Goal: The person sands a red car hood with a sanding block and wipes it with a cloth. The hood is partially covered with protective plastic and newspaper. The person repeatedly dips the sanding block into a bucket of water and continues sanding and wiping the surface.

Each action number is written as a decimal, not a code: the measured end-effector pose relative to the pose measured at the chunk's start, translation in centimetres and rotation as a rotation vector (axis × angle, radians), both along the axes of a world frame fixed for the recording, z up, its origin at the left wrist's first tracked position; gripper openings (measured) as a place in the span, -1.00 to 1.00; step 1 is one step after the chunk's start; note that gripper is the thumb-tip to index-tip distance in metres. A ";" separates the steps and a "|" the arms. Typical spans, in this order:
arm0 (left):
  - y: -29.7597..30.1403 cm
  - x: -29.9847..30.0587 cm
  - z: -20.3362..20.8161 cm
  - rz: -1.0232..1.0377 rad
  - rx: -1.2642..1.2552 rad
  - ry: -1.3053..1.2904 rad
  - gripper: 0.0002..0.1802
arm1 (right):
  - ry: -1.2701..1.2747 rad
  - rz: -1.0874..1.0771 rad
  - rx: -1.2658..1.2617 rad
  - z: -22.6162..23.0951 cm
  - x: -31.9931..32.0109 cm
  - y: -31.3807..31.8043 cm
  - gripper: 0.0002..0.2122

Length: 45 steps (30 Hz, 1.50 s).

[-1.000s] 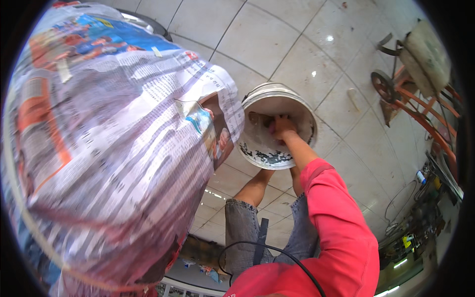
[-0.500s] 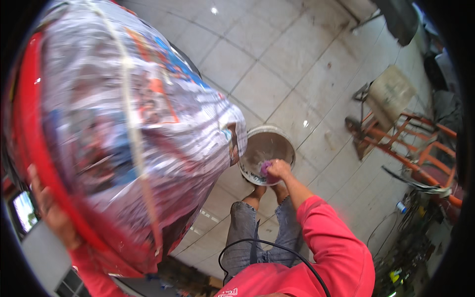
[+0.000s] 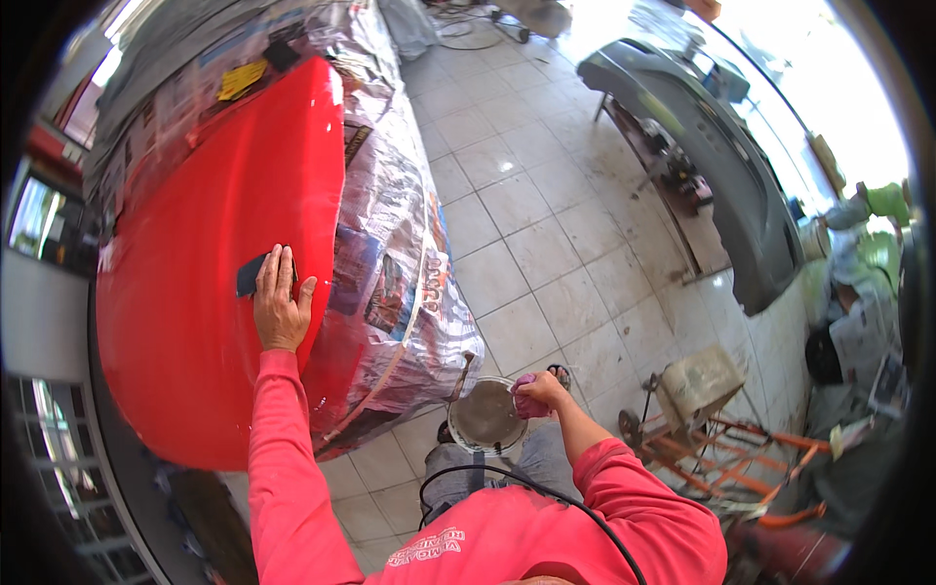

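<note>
My left hand (image 3: 278, 302) lies with fingers stretched out over a dark flat piece, like sandpaper (image 3: 251, 277), on a glossy red car panel (image 3: 195, 322). The piece sticks out beside the fingers; its part below the hand is hidden. My right hand (image 3: 548, 388) is closed around a bunched purple-maroon cloth (image 3: 527, 398). The cloth is at the right rim of a round white bucket (image 3: 483, 449), which stands on the floor by my feet. Greyish liquid seems to be inside it.
Printed paper sheeting (image 3: 385, 210) covers the area beside the red panel. A yellow cloth (image 3: 240, 80) lies at its far end. To the right stand a dark grey bumper (image 3: 702, 136) on a bench and an orange-framed cart (image 3: 746, 453) close to my right arm.
My view has swung up and left. The left hand has moved from the panel's edge onto its surface, over the dark piece. The right hand has lifted the cloth from inside the bucket.
</note>
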<state>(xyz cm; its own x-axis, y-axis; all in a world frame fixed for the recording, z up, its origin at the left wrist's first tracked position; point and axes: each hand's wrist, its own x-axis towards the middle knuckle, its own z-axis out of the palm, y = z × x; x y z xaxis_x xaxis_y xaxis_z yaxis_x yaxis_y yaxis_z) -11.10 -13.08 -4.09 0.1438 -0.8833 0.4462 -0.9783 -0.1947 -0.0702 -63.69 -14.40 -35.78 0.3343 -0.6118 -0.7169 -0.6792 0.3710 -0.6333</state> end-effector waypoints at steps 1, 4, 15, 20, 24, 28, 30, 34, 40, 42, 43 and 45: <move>0.1 -0.2 -0.2 0.032 0.005 -0.018 -0.26 | 0.004 0.028 0.006 0.2 -0.8 -1.6 -0.59; 0.3 -0.4 -0.7 0.090 -0.002 -0.064 -0.26 | 0.002 0.087 0.035 1.3 -3.2 -6.8 -0.58; 1.2 -2.2 -0.8 0.240 -0.009 0.074 -0.17 | -0.095 0.265 -0.070 15.3 -6.0 -30.3 -0.56; 0.8 -2.3 -0.9 0.264 -0.035 0.075 -0.15 | -0.118 0.594 -0.430 25.1 6.2 -37.8 -0.48; 0.5 -2.9 -0.3 0.291 -0.006 0.078 -0.16 | -0.325 0.820 -0.580 33.1 17.5 -40.8 -0.47; 0.3 -3.3 0.6 0.309 0.016 0.137 -0.18 | -0.464 1.075 -0.674 41.8 29.0 -41.9 -0.55; -0.1 -4.0 0.7 0.356 -0.047 0.177 -0.24 | -0.554 1.120 -0.517 46.4 33.8 -40.8 -0.63; -6.2 -4.4 -0.2 0.580 -0.177 0.197 -0.29 | -0.758 1.333 -0.522 49.6 44.2 -38.2 -0.75; -12.0 -2.0 3.1 0.635 0.025 0.340 -0.32 | -0.782 1.552 -1.092 46.3 55.0 -33.8 -0.78; -9.6 -3.3 5.1 0.613 0.082 0.420 -0.32 | -0.731 1.550 -1.216 45.0 57.1 -37.9 -0.73; -6.5 -4.0 5.2 0.663 0.110 0.439 -0.33 | -0.730 1.567 -1.302 44.6 57.9 -40.6 -0.66; -3.0 -5.2 6.6 0.883 0.199 0.511 -0.38 | -0.965 1.524 -1.569 41.3 58.0 -45.5 -0.50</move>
